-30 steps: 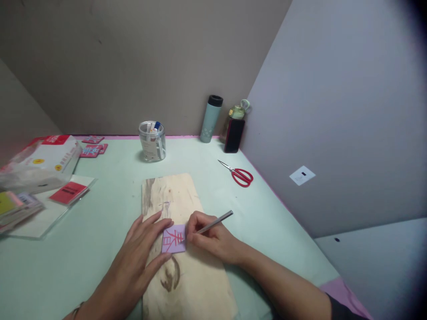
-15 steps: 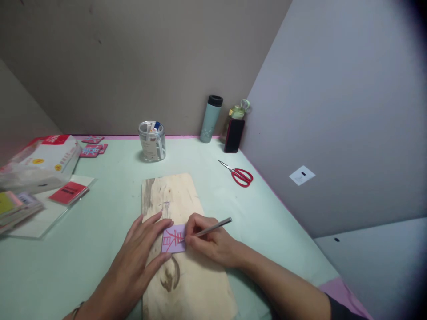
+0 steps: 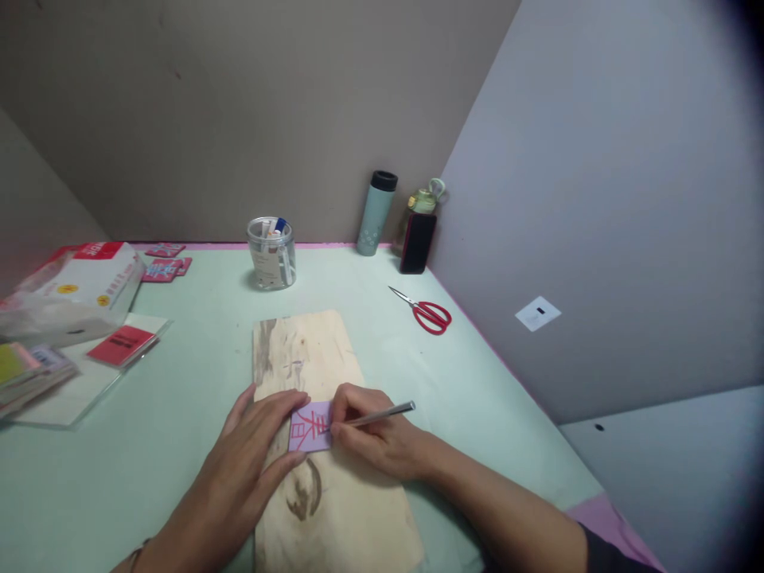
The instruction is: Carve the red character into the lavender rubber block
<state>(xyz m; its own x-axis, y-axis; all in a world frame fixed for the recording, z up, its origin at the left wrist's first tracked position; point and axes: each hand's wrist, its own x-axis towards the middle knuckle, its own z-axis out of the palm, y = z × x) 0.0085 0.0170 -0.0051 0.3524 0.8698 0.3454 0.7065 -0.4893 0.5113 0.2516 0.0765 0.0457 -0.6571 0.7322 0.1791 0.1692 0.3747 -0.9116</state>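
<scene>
On a wooden board [image 3: 310, 350] lies a small purple paper square [image 3: 302, 442] bearing a Chinese character in red lines. My left hand [image 3: 239, 458] rests flat on the board with fingers spread. Its thumb and index fingertips press the square's near and far edges. My right hand [image 3: 373, 430] pinches a slim silver pen-shaped craft knife [image 3: 391, 411], its handle slanting up to the right. The knife's tip meets the red lines near the square's right side, partly hidden by my fingers.
Red-handled scissors [image 3: 430, 317] lie right of the board. Beyond stand a clear jar of pens [image 3: 272, 267], a teal tumbler [image 3: 377, 215], a green-lidded bottle [image 3: 422, 199] and a phone [image 3: 417, 243]. Left are a plastic bag [image 3: 101, 278], red cut-outs [image 3: 160, 270] and a red pad [image 3: 121, 345].
The knife's handle end has dipped slightly lower while its tip stays at nearly the same spot on the paper. My left hand has barely moved.
</scene>
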